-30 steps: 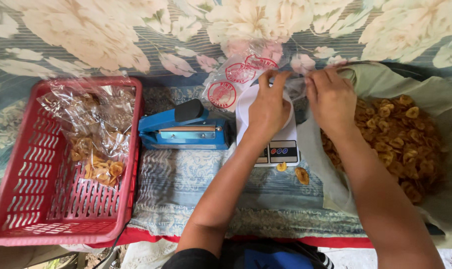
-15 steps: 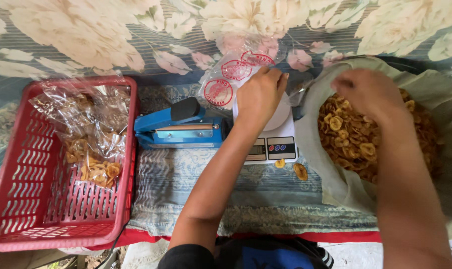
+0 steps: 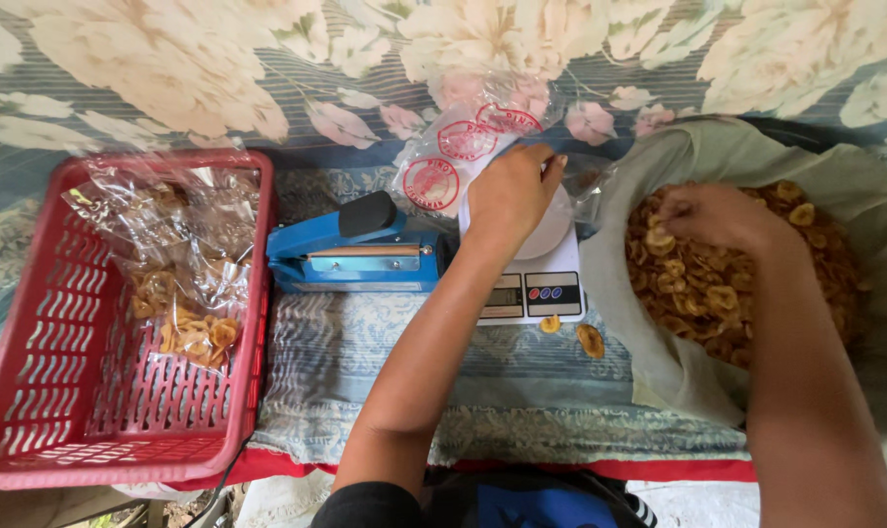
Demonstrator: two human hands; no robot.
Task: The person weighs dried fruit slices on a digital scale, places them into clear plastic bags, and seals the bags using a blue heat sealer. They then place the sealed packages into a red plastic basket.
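Observation:
My left hand (image 3: pixel 509 194) grips a clear plastic bag (image 3: pixel 585 186) over the white kitchen scale (image 3: pixel 541 274). My right hand (image 3: pixel 712 215) is down in a heap of yellow banana chips (image 3: pixel 717 284) inside a large grey-green sack (image 3: pixel 658 362), its fingers closed around some chips. Two loose chips (image 3: pixel 590 339) lie on the cloth just in front of the scale.
A blue heat sealer (image 3: pixel 350 256) sits left of the scale. A red plastic basket (image 3: pixel 62 391) at the left holds clear bags of chips (image 3: pixel 184 284). Empty bags with round red prints (image 3: pixel 453 156) lie behind the scale. Floral cloth covers the surface.
My right hand has left the bag at the scale and moved right into the chip sack. My left hand stays on the bag.

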